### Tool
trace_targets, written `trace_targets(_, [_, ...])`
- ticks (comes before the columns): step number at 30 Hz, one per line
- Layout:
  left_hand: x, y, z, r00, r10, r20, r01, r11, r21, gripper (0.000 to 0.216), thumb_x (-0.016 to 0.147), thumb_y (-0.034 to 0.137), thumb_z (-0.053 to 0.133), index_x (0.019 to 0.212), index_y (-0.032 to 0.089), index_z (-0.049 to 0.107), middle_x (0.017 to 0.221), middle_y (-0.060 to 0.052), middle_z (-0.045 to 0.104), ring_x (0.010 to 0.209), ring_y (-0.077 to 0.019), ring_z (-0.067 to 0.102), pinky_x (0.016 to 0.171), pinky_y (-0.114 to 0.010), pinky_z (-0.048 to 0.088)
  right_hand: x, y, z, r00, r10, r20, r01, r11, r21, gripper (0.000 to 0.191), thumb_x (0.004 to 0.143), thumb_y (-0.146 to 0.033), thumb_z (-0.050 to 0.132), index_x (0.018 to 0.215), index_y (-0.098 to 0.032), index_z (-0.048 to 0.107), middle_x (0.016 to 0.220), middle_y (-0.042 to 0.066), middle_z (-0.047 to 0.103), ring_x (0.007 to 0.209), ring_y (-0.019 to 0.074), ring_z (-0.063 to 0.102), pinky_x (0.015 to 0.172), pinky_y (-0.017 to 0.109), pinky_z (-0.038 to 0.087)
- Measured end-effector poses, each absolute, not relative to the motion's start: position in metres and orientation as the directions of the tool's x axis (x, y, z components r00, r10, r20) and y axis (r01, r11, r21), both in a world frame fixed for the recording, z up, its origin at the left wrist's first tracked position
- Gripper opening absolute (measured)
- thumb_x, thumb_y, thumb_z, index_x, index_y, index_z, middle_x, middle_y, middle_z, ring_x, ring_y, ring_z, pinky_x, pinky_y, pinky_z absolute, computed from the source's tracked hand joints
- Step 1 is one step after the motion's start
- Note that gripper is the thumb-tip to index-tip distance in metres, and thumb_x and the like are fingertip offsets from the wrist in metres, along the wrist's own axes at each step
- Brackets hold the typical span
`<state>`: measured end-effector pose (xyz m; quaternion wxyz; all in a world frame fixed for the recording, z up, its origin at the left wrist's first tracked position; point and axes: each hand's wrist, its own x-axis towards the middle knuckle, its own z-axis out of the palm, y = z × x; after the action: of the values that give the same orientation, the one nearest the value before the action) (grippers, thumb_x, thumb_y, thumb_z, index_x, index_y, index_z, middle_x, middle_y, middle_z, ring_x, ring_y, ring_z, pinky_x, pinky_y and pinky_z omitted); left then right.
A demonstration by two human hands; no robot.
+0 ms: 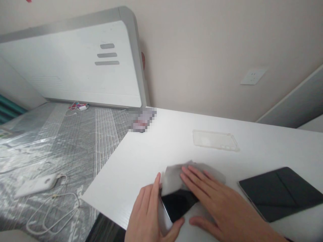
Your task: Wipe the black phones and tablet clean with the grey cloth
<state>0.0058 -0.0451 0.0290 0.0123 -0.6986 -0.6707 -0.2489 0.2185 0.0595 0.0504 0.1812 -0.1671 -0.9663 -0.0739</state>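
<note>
A black-screened phone (178,205) lies near the front edge of a white table (141,161). My left hand (148,215) grips the phone by its left side, thumb under its lower corner. My right hand (214,201) lies flat with its fingers pressing a grey cloth (174,176) onto the upper part of the screen. The cloth hides the far end of the phone.
A clear phone case (214,139) lies further back on the table. A dark folded tablet cover (280,193) sits at the right. A blurred small item (141,119) is at the far left corner. Left of the table is a plastic-covered mattress (58,141) with a white power bank (36,185) and cables (55,215).
</note>
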Motion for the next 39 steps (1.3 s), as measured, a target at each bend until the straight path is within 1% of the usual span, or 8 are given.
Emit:
trace_targets(5, [0.005, -0.044, 0.030, -0.001, 0.915, 0.403, 0.955, -0.119, 0.271, 0.087, 0.103, 0.058, 0.050, 0.167, 0.015, 0.010, 0.119, -0.014, 0.074, 0.100, -0.0264, 0.076, 0.081, -0.038, 0.066, 0.218, 0.064, 0.049, -0.903, 0.177, 0.391, 0.219, 0.974, 0.064, 0.046, 0.107, -0.036, 0.056, 0.147, -0.015, 0.058, 0.152, 0.004, 0.059, 0.137, 0.0185, 0.059, 0.107, 0.027, 0.054])
trace_targets(9, [0.006, -0.042, 0.032, 0.005, 0.903, 0.429, 0.972, -0.105, 0.210, 0.085, 0.104, 0.066, 0.038, 0.166, 0.013, 0.013, 0.115, -0.014, 0.075, 0.099, -0.0259, 0.077, 0.079, -0.037, 0.066, 0.216, 0.066, 0.048, -0.869, 0.321, 0.376, 0.352, 0.936, 0.015, 0.074, 0.101, -0.062, 0.059, 0.145, -0.004, 0.058, 0.151, 0.015, 0.057, 0.135, 0.0280, 0.062, 0.104, 0.035, 0.058])
trace_targets(12, [0.007, -0.041, 0.031, 0.016, 0.894, 0.447, 0.971, -0.120, 0.205, 0.083, 0.106, 0.064, 0.035, 0.166, 0.012, 0.011, 0.115, -0.014, 0.075, 0.096, -0.0241, 0.077, 0.078, -0.035, 0.065, 0.214, 0.064, 0.052, -0.895, 0.195, 0.401, 0.215, 0.977, 0.005, 0.048, 0.106, -0.043, 0.059, 0.144, -0.015, 0.061, 0.149, 0.004, 0.061, 0.135, 0.0186, 0.062, 0.107, 0.026, 0.054])
trace_targets(16, [0.006, -0.040, 0.030, 0.003, 0.892, 0.453, 0.969, -0.114, 0.217, 0.081, 0.103, 0.068, 0.041, 0.160, 0.012, 0.027, 0.110, -0.012, 0.075, 0.094, -0.0236, 0.076, 0.078, -0.033, 0.064, 0.214, 0.067, 0.068, -0.871, 0.287, 0.398, 0.283, 0.957, -0.071, 0.054, 0.107, -0.056, 0.051, 0.137, -0.013, 0.066, 0.142, 0.006, 0.067, 0.124, 0.0224, 0.069, 0.099, 0.031, 0.060])
trace_targets(20, [0.004, -0.039, 0.032, 0.043, 0.897, 0.441, 0.965, -0.152, 0.215, 0.072, 0.102, 0.068, 0.043, 0.149, 0.013, 0.042, 0.109, -0.011, 0.075, 0.094, -0.0236, 0.075, 0.079, -0.033, 0.063, 0.220, 0.082, 0.075, -0.752, 0.481, 0.452, 0.408, 0.877, -0.255, 0.034, 0.113, -0.034, 0.040, 0.117, -0.022, 0.072, 0.116, 0.004, 0.079, 0.102, 0.0194, 0.075, 0.089, 0.032, 0.062])
trace_targets(24, [0.003, -0.038, 0.033, 0.052, 0.898, 0.436, 0.967, -0.154, 0.202, 0.073, 0.101, 0.069, 0.045, 0.147, 0.013, 0.044, 0.110, -0.011, 0.075, 0.093, -0.0241, 0.075, 0.078, -0.034, 0.062, 0.224, 0.098, 0.064, -0.719, 0.539, 0.439, 0.467, 0.842, -0.269, 0.029, 0.109, -0.033, 0.049, 0.128, -0.021, 0.067, 0.112, 0.008, 0.076, 0.100, 0.0241, 0.073, 0.084, 0.041, 0.063])
trace_targets(32, [0.002, -0.042, 0.031, 0.042, 0.916, 0.399, 0.966, -0.140, 0.219, 0.083, 0.094, 0.065, 0.061, 0.154, 0.014, 0.036, 0.113, -0.011, 0.076, 0.095, -0.0261, 0.075, 0.079, -0.036, 0.062, 0.229, 0.113, 0.095, -0.668, 0.629, 0.398, 0.457, 0.769, -0.447, 0.021, 0.101, -0.019, 0.052, 0.084, -0.026, 0.063, 0.086, 0.002, 0.071, 0.082, 0.0202, 0.070, 0.072, 0.032, 0.060])
trace_targets(39, [0.007, -0.041, 0.034, 0.026, 0.909, 0.415, 0.980, -0.106, 0.171, 0.072, 0.103, 0.066, 0.043, 0.151, 0.012, 0.039, 0.112, -0.010, 0.076, 0.096, -0.0236, 0.076, 0.082, -0.035, 0.062, 0.231, 0.080, 0.118, -0.689, 0.487, 0.537, 0.447, 0.869, -0.214, 0.020, 0.107, -0.022, 0.041, 0.094, -0.028, 0.055, 0.077, -0.003, 0.071, 0.063, 0.0154, 0.069, 0.058, 0.025, 0.054])
